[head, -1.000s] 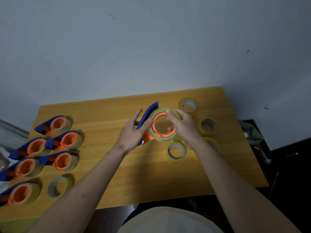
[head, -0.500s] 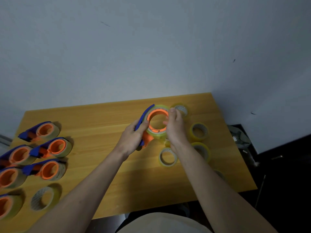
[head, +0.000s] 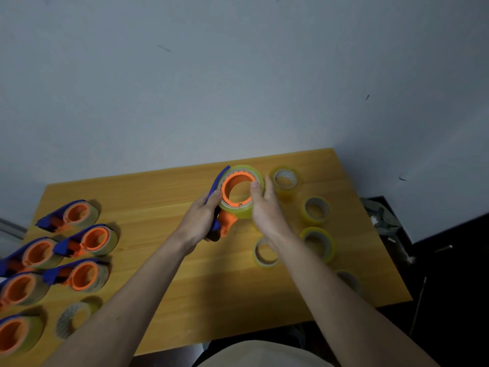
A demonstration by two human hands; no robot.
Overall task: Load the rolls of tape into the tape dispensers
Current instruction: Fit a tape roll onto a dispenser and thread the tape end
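Orange-cored dispenser with a tape roll on it, held above the desk.
Roll of tape on the blue-and-orange dispenser; left hand grips its handle, right hand pinches the roll's rim. Six loaded dispensers lie at the desk's left end with one bare roll; about five loose rolls wait at right, so well past half done, I'd judge.

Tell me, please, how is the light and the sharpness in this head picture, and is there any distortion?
Head view: dim, soft light; the loaded dispensers at left throw soft shadows on the table. The left hand and right hand on the held dispenser look slightly soft; the wide lens bends the table edges.
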